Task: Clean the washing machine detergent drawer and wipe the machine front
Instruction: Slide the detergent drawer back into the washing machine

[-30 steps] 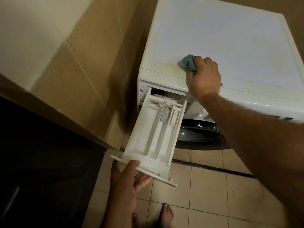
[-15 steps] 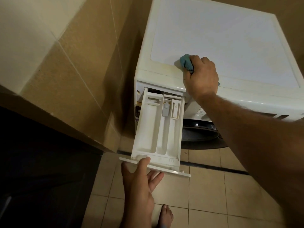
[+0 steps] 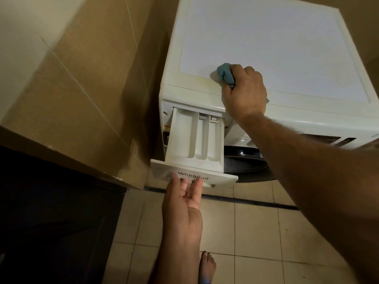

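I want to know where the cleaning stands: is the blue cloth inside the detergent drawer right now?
No, the right hand holds the blue cloth on the washing machine top, outside the open detergent drawer.

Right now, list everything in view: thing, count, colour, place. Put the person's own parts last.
washing machine: one, white, centre and right, against the tiled wall.
detergent drawer: one, white, pulled partway out of the machine's front, at its left end.
cloth: one, teal, on the machine top near its front edge.
door: one, dark, round, on the machine front below the drawer.
wall tiles: several, beige, left.
floor tiles: several, beige, bottom.
left hand: one, fingertips on the drawer's front panel.
right hand: one, gripping the cloth.
foot: one, bare, on the floor.
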`<state>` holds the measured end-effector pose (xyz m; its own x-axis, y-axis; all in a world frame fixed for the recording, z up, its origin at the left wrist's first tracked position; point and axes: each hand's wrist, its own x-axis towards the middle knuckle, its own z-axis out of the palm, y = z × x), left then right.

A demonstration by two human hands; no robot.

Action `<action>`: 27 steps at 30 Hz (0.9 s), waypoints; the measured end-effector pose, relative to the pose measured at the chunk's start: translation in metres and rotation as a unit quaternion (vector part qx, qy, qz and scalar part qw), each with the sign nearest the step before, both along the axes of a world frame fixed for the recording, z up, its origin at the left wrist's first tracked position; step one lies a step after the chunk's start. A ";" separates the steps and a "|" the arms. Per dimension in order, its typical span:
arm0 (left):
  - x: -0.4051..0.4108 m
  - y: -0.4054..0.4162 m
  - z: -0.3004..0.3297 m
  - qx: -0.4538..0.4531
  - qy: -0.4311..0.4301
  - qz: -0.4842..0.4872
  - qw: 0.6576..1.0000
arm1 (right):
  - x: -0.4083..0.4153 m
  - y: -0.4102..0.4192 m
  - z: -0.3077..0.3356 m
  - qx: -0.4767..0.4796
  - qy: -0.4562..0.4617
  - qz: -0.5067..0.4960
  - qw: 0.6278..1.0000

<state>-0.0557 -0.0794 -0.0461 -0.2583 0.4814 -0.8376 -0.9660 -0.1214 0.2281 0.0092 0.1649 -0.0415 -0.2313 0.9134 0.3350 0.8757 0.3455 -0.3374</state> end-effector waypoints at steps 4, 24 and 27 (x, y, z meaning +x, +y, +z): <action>0.002 0.005 -0.011 -0.028 0.017 -0.040 0.999 | 0.000 0.000 0.000 0.003 0.004 0.002 1.000; -0.003 0.042 -0.033 -0.014 0.077 -0.144 0.986 | 0.000 0.001 -0.002 0.009 0.021 0.011 1.000; -0.003 0.063 -0.033 -0.027 0.064 -0.160 0.985 | 0.001 0.002 0.000 -0.009 0.048 0.010 0.999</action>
<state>-0.0585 -0.0168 -0.0795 -0.2055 0.5116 -0.8343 -0.9158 0.2002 0.3483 0.0103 0.1668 -0.0416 -0.2163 0.9153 0.3399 0.8322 0.3548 -0.4260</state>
